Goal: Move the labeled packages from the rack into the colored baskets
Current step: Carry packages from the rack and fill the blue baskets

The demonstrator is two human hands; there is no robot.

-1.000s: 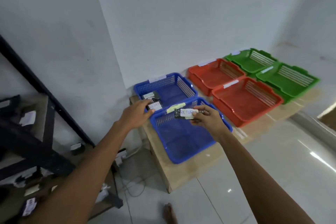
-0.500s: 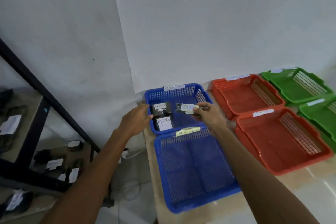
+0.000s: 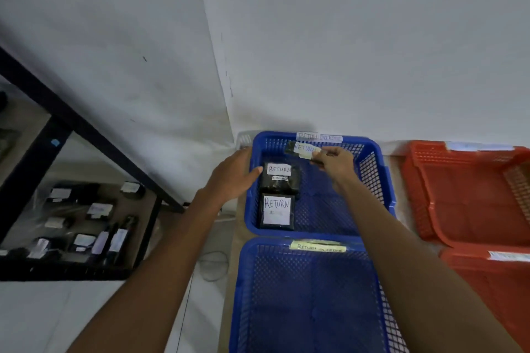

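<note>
**Item, held package** (image 3: 304,149): dark, flat, with a white label reading RETURN. The right hand (image 3: 335,159) pinches it by one end between thumb and fingers. It hangs in the air over the far end of the far blue basket (image 3: 321,233), just below that basket's white rim label (image 3: 319,137). It is not yet set down. A second ago it was over the far rim of the near blue basket (image 3: 309,309), so it has been carried onward to the far one.

**Items, placed packages:** upper package (image 3: 279,180) and lower package (image 3: 276,210), both labelled RETURN. They lie flat along the left wall of the far blue basket, one behind the other.

**Left hand** (image 3: 235,178): fingers straight and holding nothing, over the basket's left rim. The thumb tip is just beside the upper package, and contact cannot be told. A second ago this hand was down on those packages. Its load looks delivered.

**Judgement:** a third RETURN package is about to join the two, and bare basket floor lies to their right.

**Surroundings:** the near blue basket has a yellow label (image 3: 317,246). Red baskets (image 3: 464,195) stand at right. The rack (image 3: 31,152) at left bears more labelled packages (image 3: 83,241).
</note>
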